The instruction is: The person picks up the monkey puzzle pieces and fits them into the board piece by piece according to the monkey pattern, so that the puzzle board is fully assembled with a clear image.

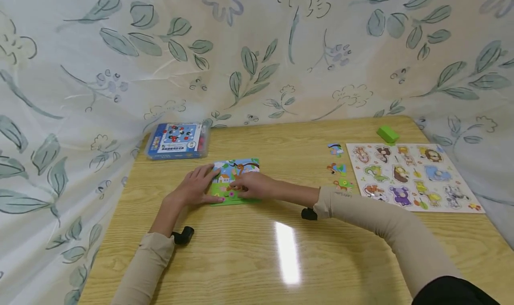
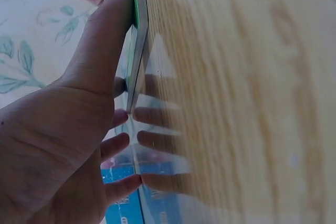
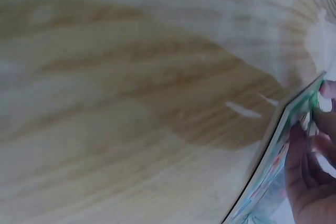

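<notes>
Plastic box w/ pcs, fingers on puzzle

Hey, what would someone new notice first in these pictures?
Probably the white animal board on the right of the table. Then the small colorful puzzle, with the left grip at its left edge and the right grip over it. Flowered cloth fills the background.

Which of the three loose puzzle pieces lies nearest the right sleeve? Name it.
The mostly green piece, lowest in the head view; the other two lie farther up.
</notes>
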`<state>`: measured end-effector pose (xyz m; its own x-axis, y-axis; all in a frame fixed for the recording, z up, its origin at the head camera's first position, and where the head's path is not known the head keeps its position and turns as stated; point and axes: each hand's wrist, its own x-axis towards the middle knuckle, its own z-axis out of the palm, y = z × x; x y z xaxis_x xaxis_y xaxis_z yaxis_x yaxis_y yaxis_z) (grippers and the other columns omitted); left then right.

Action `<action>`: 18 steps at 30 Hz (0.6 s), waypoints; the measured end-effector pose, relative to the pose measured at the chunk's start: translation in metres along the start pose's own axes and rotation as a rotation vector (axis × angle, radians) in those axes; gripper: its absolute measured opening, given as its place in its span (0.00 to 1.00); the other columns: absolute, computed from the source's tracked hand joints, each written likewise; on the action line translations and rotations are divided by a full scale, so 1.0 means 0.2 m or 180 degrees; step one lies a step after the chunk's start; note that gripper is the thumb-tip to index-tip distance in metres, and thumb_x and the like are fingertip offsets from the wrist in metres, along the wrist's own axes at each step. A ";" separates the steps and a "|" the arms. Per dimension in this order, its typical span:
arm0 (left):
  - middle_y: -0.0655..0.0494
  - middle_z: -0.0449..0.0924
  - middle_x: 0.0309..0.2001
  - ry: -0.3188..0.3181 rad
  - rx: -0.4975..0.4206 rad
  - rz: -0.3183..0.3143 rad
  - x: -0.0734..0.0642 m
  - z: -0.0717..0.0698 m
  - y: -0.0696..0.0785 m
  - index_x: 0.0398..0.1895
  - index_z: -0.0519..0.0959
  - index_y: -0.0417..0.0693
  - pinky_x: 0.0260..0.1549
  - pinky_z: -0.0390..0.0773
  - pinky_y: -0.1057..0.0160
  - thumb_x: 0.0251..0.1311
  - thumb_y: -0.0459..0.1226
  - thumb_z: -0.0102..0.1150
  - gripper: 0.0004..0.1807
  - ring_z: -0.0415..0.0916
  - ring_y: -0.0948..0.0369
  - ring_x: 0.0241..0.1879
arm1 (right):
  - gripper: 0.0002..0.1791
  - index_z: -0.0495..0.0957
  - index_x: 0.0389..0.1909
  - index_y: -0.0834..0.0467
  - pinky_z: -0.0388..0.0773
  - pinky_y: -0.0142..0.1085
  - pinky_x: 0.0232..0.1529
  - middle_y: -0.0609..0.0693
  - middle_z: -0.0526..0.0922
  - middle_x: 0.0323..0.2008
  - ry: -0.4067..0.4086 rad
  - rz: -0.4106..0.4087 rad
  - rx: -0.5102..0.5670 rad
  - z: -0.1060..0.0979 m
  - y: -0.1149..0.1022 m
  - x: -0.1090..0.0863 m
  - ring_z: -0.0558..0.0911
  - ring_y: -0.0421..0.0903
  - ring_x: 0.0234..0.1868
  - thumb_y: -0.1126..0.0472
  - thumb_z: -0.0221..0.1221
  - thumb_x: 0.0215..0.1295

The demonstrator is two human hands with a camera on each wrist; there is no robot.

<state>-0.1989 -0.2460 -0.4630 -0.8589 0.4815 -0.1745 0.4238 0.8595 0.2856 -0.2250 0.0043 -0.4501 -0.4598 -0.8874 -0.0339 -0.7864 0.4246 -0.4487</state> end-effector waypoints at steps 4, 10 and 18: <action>0.44 0.46 0.77 -0.0016 -0.0035 0.0018 0.00 0.00 0.00 0.77 0.53 0.49 0.68 0.53 0.35 0.52 0.65 0.61 0.55 0.45 0.42 0.75 | 0.19 0.80 0.56 0.55 0.80 0.29 0.40 0.53 0.85 0.45 0.0080 0.0209 -0.0235 0.03 -0.02 -0.01 0.84 0.43 0.40 0.59 0.62 0.65; 0.44 0.46 0.77 -0.0015 0.0043 0.0053 0.00 0.00 0.00 0.76 0.53 0.47 0.68 0.54 0.35 0.48 0.66 0.64 0.58 0.45 0.42 0.76 | 0.20 0.79 0.58 0.56 0.75 0.26 0.33 0.55 0.77 0.47 0.0187 0.0406 -0.0360 0.05 -0.05 -0.02 0.80 0.42 0.36 0.58 0.61 0.66; 0.43 0.47 0.77 -0.0050 0.0070 0.0081 0.01 -0.01 0.01 0.76 0.53 0.45 0.67 0.55 0.35 0.46 0.66 0.65 0.60 0.48 0.41 0.75 | 0.16 0.80 0.55 0.51 0.72 0.28 0.25 0.52 0.78 0.42 0.0064 0.0691 -0.0873 0.04 -0.11 -0.03 0.75 0.43 0.36 0.53 0.57 0.69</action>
<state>-0.1999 -0.2446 -0.4609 -0.8433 0.5057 -0.1822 0.4518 0.8505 0.2694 -0.2019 -0.0009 -0.4479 -0.6345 -0.7684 -0.0834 -0.7496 0.6380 -0.1762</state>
